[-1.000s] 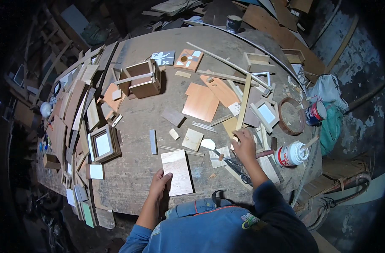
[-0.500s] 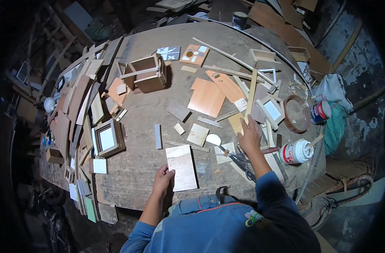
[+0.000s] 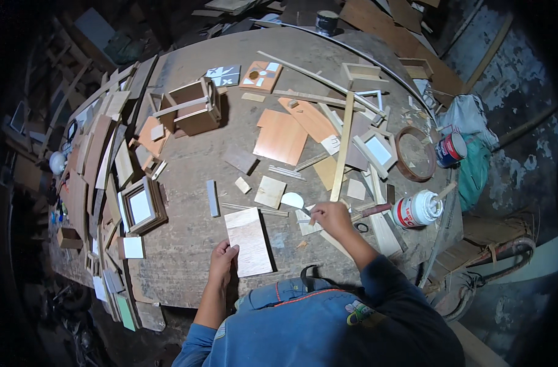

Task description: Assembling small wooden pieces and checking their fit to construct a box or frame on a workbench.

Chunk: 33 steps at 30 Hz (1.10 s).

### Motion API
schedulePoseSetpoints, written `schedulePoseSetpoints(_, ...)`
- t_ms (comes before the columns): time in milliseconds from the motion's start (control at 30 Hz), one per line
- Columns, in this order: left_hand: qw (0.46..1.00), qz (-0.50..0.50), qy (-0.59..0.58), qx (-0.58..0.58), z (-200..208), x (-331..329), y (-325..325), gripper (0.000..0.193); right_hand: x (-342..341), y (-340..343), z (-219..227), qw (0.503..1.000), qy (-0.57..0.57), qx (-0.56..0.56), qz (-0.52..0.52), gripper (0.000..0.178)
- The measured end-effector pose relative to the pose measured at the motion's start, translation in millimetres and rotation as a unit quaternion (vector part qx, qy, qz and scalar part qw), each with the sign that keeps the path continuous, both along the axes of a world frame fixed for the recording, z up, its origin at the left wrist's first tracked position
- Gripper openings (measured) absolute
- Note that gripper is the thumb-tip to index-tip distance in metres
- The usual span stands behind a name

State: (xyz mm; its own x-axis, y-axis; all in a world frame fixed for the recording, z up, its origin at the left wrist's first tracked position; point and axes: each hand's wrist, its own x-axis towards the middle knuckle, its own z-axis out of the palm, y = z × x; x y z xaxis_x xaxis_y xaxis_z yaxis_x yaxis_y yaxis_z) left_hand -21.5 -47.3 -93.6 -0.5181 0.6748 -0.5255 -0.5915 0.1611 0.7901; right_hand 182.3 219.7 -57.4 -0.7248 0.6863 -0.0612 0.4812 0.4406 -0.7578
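My left hand [image 3: 221, 262] grips the near left edge of a pale rectangular wooden board [image 3: 249, 241], with the thumb on its face. The board is held tilted just over the workbench. To the right, my right hand [image 3: 331, 219] is closed above a small pale wood square [image 3: 306, 224], its fingertips pinched together. What they pinch, if anything, is hidden. A black-handled scissors-like tool [image 3: 361, 227] lies mostly covered beneath that hand. Close by are a white rounded piece [image 3: 292, 199], a hammer-like tool with a reddish handle [image 3: 376, 210], and a long wooden strip [image 3: 343, 147].
The workbench [image 3: 187, 257] carries an open wooden box frame [image 3: 193, 110], stacked frames [image 3: 141, 205], orange-brown panels [image 3: 282, 137] and a wooden ring [image 3: 415, 154]. A white glue tub [image 3: 417, 208] and a dark can [image 3: 450, 150] stand at the right. Offcuts [image 3: 86, 202] pile along the left edge.
My right hand has moved from the long wooden strip back toward me, down over the scissors-like tool and small wood square, and its fingers have closed. My left hand keeps holding the board.
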Motion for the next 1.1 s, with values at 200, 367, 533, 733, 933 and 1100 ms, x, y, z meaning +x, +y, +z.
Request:
schedulePoseSetpoints(200, 0.998, -0.033, 0.020, -0.044, 6.7, -0.4, 4.2, 0.023, 41.9, -34.1, 1.5, 0.990, -0.054, 0.127, 0.035, 0.021)
schedulePoseSetpoints(367, 0.999, -0.027, 0.001, -0.018, 12.2, 1.2, 9.9, 0.023, 93.0, -37.6, 4.8, 0.982, -0.001, 0.189, 0.008, 0.011)
schedulePoseSetpoints(533, 0.998, -0.039, 0.017, -0.037, 7.5, -5.5, 1.2, 0.027, 168.0, -21.7, 13.3, 0.966, -0.070, 0.223, -0.113, 0.022)
schedulePoseSetpoints(733, 0.999, -0.032, 0.017, -0.030, 18.6, -1.8, 6.8, 0.024, 182.4, -31.6, 13.2, 0.906, -0.309, 0.131, -0.260, 0.069)
schedulePoseSetpoints(933, 0.999, -0.030, 0.027, -0.029, 27.8, 3.7, 15.4, 0.018, 196.4, -23.8, 6.7, 0.916, -0.260, 0.184, -0.245, 0.067)
schedulePoseSetpoints(1100, 0.997, -0.032, 0.053, -0.036, 29.8, 5.3, 13.6, 0.021, 200.6, -18.6, 18.1, 0.922, -0.301, 0.184, -0.161, 0.050)
